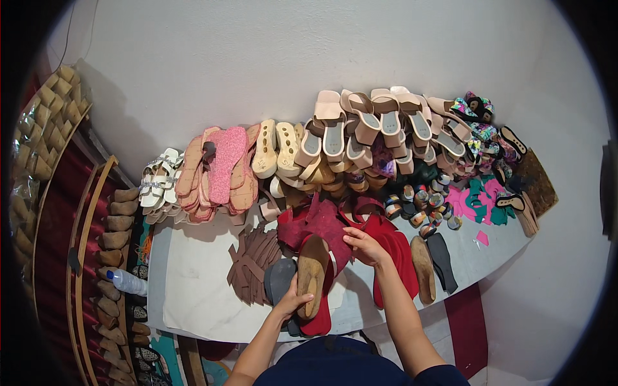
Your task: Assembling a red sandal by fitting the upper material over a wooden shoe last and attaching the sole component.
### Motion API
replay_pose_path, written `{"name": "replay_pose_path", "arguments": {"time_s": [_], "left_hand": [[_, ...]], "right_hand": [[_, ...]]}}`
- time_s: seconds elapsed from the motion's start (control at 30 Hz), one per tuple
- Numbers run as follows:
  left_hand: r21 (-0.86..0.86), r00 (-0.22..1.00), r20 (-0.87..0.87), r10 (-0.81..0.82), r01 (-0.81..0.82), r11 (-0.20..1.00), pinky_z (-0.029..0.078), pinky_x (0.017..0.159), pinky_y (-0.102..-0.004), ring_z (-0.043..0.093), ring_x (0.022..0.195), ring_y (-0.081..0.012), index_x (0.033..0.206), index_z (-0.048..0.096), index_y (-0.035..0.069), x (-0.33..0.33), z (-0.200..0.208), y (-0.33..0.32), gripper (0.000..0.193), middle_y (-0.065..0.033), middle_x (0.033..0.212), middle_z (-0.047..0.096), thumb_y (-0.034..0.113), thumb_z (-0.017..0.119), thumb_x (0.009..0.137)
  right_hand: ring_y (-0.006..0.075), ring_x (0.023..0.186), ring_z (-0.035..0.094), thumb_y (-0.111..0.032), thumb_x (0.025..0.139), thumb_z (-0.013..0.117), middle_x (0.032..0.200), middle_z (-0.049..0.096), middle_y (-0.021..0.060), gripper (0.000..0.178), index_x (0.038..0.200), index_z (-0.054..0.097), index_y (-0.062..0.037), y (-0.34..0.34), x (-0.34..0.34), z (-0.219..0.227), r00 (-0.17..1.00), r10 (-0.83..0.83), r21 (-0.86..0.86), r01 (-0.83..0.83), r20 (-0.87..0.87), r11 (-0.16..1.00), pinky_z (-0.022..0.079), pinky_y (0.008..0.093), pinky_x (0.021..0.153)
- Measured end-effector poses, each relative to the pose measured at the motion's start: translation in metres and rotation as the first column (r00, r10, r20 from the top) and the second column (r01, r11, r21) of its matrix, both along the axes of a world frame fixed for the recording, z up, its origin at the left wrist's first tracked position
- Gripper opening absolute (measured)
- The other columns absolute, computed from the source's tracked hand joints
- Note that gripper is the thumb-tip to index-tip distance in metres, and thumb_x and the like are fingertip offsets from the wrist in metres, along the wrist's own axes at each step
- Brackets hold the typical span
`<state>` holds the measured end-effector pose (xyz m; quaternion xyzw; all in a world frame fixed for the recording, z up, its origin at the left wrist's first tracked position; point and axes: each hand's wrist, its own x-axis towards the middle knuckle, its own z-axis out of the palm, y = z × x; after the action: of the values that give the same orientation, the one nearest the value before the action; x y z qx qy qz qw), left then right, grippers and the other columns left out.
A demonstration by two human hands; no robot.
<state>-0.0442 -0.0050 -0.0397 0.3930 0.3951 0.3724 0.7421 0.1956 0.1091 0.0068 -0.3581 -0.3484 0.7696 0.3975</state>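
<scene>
My left hand (295,300) is closed around the heel end of a brown wooden shoe last (311,275), sole side up and tilted over the table's front edge. Just right of the last is a dark red shoe upper (331,235). My right hand (365,247) pinches that upper's right edge between thumb and fingers. Red sole-shaped pieces (394,254) lie beneath and beside my right hand, and another red piece (317,321) shows under the last. A dark grey sole (279,280) touches the area by my left hand. Part of the upper behind the last is hidden.
Brown strips (253,265) are piled at left. A second last (423,270) and a dark sole (441,262) lie at right. Behind stand pink insoles (228,164), beige heeled sandals (386,119) and small colourful heels (421,204). A rack of lasts (116,240) stands left, near a plastic bottle (129,282).
</scene>
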Motion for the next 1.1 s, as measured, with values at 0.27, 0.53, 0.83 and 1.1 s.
{"name": "replay_pose_path", "arguments": {"time_s": [0.27,0.53,0.83,1.1], "left_hand": [[0.004,0.997,0.072,0.039,-0.04,0.999,0.028,0.097,-0.0348,0.033,0.118,-0.0257,0.134,0.007,0.009,-0.002,-0.003,-0.009,0.096,-0.0136,0.127,0.03,0.026,0.068,0.063],[-0.36,0.809,0.57,0.145,0.087,0.929,0.045,0.084,-0.0431,0.053,0.097,-0.0337,0.128,0.025,0.005,-0.009,0.012,-0.015,0.084,-0.0168,0.117,0.043,0.036,0.065,0.061],[-0.036,0.972,0.226,0.064,-0.057,0.998,0.044,0.084,-0.0427,0.052,0.098,-0.0328,0.132,0.013,0.007,0.0,0.037,-0.012,0.092,-0.0162,0.12,0.039,0.025,0.069,0.061],[0.253,0.996,-0.085,0.027,-0.005,0.967,0.02,0.1,-0.0335,0.024,0.122,-0.0239,0.133,0.001,0.003,0.014,0.023,-0.02,0.106,-0.0158,0.131,0.022,0.022,0.074,0.059]], "right_hand": [[0.0019,0.051,0.041,-0.019,0.081,0.057,0.065,0.046,-0.0062,0.033,0.111,0.048,-0.0088,-0.006,-0.001,0.013,0.983,0.122,0.1,-0.136,0.138,0.986,0.033,0.0161,0.041],[0.0123,0.078,0.058,-0.014,0.084,0.05,0.099,0.055,0.0015,0.028,0.112,0.044,-0.0109,-0.004,0.001,0.032,0.973,-0.056,-0.059,0.043,-0.225,0.997,0.047,0.0254,0.05],[0.016,0.095,0.054,-0.009,0.083,0.049,0.103,0.055,0.004,0.026,0.109,0.047,-0.0087,-0.004,0.0,0.026,0.887,-0.002,-0.075,-0.036,-0.461,0.997,0.046,0.0316,0.079],[0.007,0.081,0.051,-0.019,0.083,0.052,0.094,0.055,-0.003,0.024,0.106,0.052,-0.0107,0.003,-0.021,0.064,0.928,0.315,0.044,-0.33,0.199,0.943,0.042,0.0222,0.07]]}}
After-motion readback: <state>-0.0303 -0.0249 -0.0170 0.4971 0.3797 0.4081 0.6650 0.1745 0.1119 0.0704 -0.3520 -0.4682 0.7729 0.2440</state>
